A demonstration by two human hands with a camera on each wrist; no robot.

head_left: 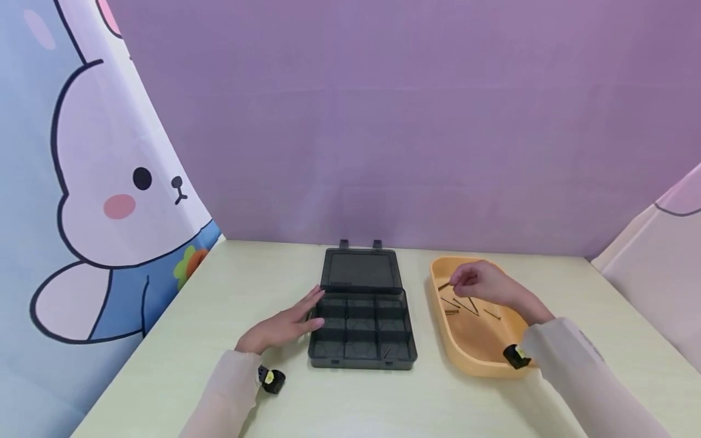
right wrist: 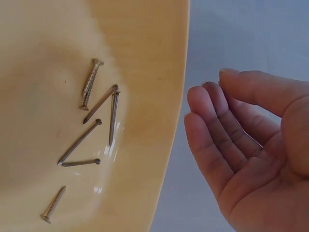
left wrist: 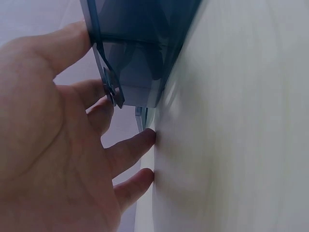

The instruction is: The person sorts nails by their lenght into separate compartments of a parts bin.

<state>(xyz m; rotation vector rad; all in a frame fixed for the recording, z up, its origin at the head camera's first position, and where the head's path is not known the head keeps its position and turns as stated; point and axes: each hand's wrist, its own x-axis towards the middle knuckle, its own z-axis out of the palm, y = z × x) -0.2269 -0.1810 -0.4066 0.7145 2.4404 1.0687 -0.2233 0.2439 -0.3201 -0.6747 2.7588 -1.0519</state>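
Fingers (head_left: 308,302) spread in head view, left hand (head_left: 282,328) touches the divided box (head_left: 361,364) at its edge; right hand (head_left: 487,285) hovers over the tray (head_left: 482,340), table (head_left: 428,331) between. Left wrist: thumb on rim. Right wrist: fingertips (right wrist: 199,101) bunched, can't tell if gripping; nails (right wrist: 79,143), screws (right wrist: 53,204) inside.

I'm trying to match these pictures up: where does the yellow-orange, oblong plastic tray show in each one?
Head: the yellow-orange, oblong plastic tray sits right of centre, in the lower half.
Left wrist: it is not in this picture.
Right wrist: it fills the left part, reaching past the middle at the top.
Landmark shared by head and right wrist: the person's bare right hand, over the tray's far part in the head view, beside its edge in the right wrist view.
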